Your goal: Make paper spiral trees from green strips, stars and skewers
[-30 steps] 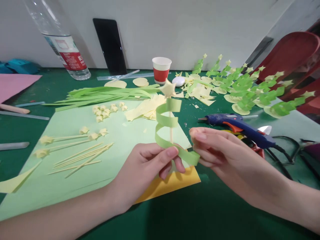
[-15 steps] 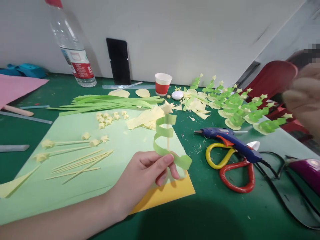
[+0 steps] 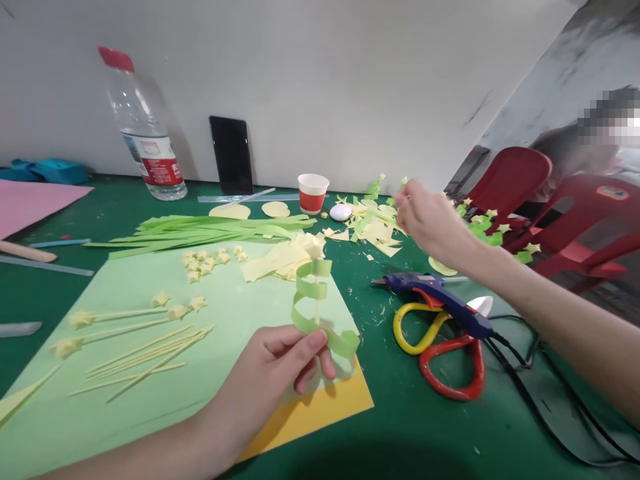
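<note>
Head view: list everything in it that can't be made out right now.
All in the head view:
Lower end of the stick: hidden by the left hand.
Whatever the right hand may hold: too small and blurred.
Some star-topped spirals: hidden behind the right hand and forearm.
Middle of the scissors: covered by the glue gun.
Rest of the pink sheet: cut off by the left edge.
Bottle label's fine print: too small.

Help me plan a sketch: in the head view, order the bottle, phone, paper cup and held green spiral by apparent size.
1. Bottle
2. Phone
3. Paper cup
Not ranked: the green spiral in the left hand. It spans more than the cup, but its open coil and nearness to the camera leave its order against the phone unsure.
</note>
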Action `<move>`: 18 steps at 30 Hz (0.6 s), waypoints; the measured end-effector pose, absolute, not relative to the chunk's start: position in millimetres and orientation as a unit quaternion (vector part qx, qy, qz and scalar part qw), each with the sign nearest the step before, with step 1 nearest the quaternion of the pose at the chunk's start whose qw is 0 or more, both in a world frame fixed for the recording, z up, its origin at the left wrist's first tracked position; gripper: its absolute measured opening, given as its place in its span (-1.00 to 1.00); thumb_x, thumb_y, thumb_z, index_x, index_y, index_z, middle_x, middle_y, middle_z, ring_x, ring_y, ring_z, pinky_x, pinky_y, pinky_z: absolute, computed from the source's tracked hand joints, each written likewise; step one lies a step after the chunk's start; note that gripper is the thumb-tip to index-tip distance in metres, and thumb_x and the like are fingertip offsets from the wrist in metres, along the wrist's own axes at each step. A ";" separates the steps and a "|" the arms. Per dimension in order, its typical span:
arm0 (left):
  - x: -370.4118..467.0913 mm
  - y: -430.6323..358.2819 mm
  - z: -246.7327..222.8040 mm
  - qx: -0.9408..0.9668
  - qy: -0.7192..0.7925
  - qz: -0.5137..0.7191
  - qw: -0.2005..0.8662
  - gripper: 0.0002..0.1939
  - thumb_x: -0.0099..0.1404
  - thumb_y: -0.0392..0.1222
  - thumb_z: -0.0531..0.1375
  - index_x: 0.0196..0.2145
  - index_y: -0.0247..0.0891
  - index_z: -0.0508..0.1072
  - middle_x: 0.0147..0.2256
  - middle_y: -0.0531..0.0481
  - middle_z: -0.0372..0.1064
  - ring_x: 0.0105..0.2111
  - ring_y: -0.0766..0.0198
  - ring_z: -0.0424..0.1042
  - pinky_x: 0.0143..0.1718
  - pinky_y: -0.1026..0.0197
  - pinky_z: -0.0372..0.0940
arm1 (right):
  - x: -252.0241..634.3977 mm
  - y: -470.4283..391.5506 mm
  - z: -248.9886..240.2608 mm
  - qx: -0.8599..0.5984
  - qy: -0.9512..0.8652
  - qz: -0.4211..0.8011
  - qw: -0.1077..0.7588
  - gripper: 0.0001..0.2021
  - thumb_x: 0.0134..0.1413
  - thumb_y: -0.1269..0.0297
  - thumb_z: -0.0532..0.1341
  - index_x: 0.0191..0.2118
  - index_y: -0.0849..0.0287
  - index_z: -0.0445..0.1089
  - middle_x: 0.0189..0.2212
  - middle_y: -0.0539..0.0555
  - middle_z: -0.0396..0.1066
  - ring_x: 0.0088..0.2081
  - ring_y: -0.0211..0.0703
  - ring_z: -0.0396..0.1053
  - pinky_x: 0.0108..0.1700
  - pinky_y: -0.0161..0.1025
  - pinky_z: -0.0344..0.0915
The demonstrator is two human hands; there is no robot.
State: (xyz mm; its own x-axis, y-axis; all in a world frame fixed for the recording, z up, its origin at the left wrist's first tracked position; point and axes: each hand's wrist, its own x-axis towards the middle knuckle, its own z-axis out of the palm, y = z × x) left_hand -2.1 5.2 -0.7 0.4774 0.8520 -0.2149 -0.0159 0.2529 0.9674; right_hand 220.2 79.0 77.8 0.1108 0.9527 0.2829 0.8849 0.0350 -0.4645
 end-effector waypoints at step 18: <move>-0.2 7.6 -2.5 0.522 0.402 0.302 0.689 -0.60 0.12 0.05 0.12 -0.70 -0.27 0.44 -0.79 0.15 0.02 -0.68 0.37 0.06 -0.46 0.25 0.12 | 215.2 77.7 66.0 -0.609 -0.732 0.108 0.286 -0.85 -0.03 0.33 0.15 -0.28 0.23 0.34 -0.24 0.15 0.38 -0.40 -0.23 0.37 -0.41 -0.27 0.33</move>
State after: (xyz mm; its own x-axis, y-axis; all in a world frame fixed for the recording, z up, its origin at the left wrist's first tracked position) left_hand -0.2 7.6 -2.5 0.4934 0.8364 -0.2387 0.0039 0.2722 0.9622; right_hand 215.2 77.7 66.0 -0.0954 0.9534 0.2862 0.8298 0.2350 -0.5063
